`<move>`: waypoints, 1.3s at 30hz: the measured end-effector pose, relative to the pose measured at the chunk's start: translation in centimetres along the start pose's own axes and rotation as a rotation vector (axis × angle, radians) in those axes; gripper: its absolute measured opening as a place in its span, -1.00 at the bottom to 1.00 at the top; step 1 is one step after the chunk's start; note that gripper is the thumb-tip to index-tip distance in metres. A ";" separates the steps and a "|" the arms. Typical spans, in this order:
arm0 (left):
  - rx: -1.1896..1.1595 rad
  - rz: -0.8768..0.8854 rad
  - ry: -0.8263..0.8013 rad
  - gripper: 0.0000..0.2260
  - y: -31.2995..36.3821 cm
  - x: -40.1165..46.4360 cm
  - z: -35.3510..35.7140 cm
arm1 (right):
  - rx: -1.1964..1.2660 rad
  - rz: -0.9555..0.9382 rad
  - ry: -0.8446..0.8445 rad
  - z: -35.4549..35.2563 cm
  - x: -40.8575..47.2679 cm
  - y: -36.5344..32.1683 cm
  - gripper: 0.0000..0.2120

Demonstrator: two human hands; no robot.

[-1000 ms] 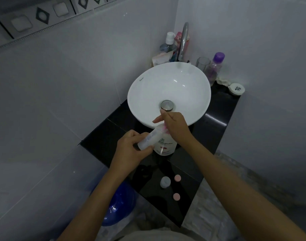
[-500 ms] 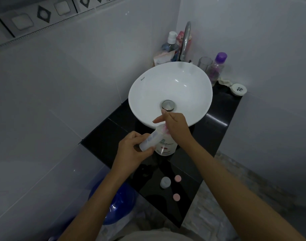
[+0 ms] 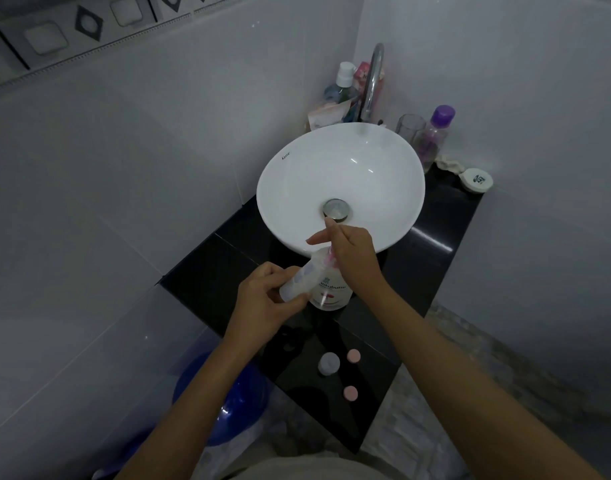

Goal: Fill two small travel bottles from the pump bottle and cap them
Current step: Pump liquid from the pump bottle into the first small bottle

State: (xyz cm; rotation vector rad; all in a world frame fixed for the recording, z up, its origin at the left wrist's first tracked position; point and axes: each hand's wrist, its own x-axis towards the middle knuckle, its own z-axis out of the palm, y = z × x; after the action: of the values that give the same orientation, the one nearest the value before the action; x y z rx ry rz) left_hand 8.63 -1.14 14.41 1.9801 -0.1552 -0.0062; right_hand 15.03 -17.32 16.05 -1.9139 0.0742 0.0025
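Left hand (image 3: 262,299) around tilted travel bottle (image 3: 299,284) at pump bottle (image 3: 332,294) spout.

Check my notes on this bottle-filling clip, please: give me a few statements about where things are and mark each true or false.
1. The left hand holds a small travel bottle tilted toward the pump bottle. True.
2. The right hand rests on the faucet. False: it is on top of the pump bottle.
3. Two pink caps lie on the black counter. True.
4. The pump bottle stands inside the sink. False: it stands on the counter before the sink.
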 end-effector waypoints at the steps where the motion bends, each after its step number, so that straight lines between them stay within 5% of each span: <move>1: -0.007 -0.004 0.001 -0.64 0.0 0.0 0.0 | -0.012 -0.005 0.002 0.0 0.0 0.1 -0.58; 39: -0.099 -0.027 -0.127 -0.58 -0.4 0.3 -0.9 | 0.042 0.038 -0.092 -0.9 0.3 -1.2 -0.64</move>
State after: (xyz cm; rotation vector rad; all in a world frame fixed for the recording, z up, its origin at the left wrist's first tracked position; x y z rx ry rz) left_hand 8.99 -0.21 14.46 1.8831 -0.2069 -0.1547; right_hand 15.33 -17.72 17.48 -1.8679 0.0482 0.1136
